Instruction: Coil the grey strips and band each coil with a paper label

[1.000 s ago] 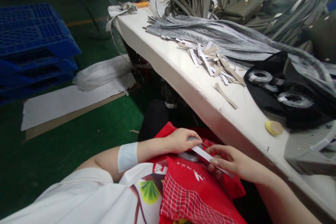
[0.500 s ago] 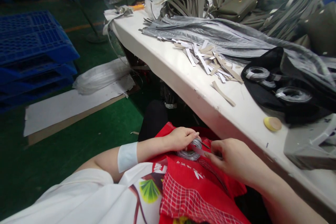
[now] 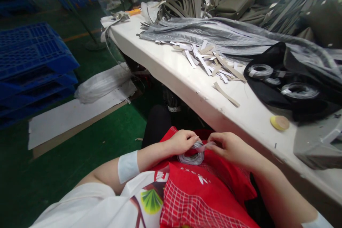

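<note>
A coil of clear, silvery cord or tubing (image 3: 191, 159) rests over the red apron (image 3: 187, 176) in my lap. My left hand (image 3: 184, 141) is closed on the coil's upper edge, thumb and fingers together. Close by on the right, my right hand (image 3: 226, 146) pinches a translucent, tape-like strip (image 3: 206, 146) that runs across to the coil. Its far end is hidden by the coil and my left fingers.
On the white table (image 3: 187, 78) lie paper strips (image 3: 205, 58), long grey wrapped bundles (image 3: 192, 30) and a yellow tape roll (image 3: 279, 123). More clear coils (image 3: 300, 91) sit on black cloth (image 3: 272, 103). Blue pallets (image 3: 37, 53) stand left.
My right hand has shifted slightly up and left, with the strip still between its fingers. A thin dark piece seen between the hands no longer shows. The left hand stays on the coil.
</note>
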A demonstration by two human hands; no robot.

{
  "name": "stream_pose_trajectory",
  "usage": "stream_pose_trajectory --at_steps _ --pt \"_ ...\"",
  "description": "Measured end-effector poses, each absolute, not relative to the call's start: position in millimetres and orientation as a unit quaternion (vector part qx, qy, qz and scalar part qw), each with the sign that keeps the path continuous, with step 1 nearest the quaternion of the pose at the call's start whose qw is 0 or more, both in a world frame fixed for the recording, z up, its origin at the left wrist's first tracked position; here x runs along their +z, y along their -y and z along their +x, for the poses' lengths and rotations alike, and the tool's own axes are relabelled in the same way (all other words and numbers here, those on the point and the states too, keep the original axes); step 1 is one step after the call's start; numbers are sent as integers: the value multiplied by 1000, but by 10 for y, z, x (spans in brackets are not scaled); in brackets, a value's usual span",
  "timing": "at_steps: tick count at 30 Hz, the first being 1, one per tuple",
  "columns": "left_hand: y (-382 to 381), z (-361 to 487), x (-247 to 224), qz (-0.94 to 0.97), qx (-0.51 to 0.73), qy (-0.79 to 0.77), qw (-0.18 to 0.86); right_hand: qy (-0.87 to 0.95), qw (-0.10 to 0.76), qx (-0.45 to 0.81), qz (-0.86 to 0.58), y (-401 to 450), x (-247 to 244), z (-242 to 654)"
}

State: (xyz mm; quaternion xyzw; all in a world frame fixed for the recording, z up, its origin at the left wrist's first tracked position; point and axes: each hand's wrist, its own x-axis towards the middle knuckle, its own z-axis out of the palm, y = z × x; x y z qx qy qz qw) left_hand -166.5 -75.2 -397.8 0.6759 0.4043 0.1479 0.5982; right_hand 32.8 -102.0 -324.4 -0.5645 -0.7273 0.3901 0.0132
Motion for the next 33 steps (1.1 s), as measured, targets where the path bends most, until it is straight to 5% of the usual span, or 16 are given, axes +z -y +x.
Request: stream_pose_trajectory --at_steps 8,14,20,25,33 --pt "796 -1637 -3874 682 168 -387 597 600 192 531 -567 1045 -3677 407" --pt "817 -1673 -3855 684 192 -385 590 407 228 688 -556 1091 -4033 254" --pt "820 -1708 -3868 703 222 -402 543 397 334 628 -580 1168 -4116 74" --pt "826 -1695 -3886 652 189 -453 578 484 329 551 -595 1191 -3974 112" --pt "894 -1663 -3874 669 204 -470 539 471 269 659 -520 1097 -3744 295"
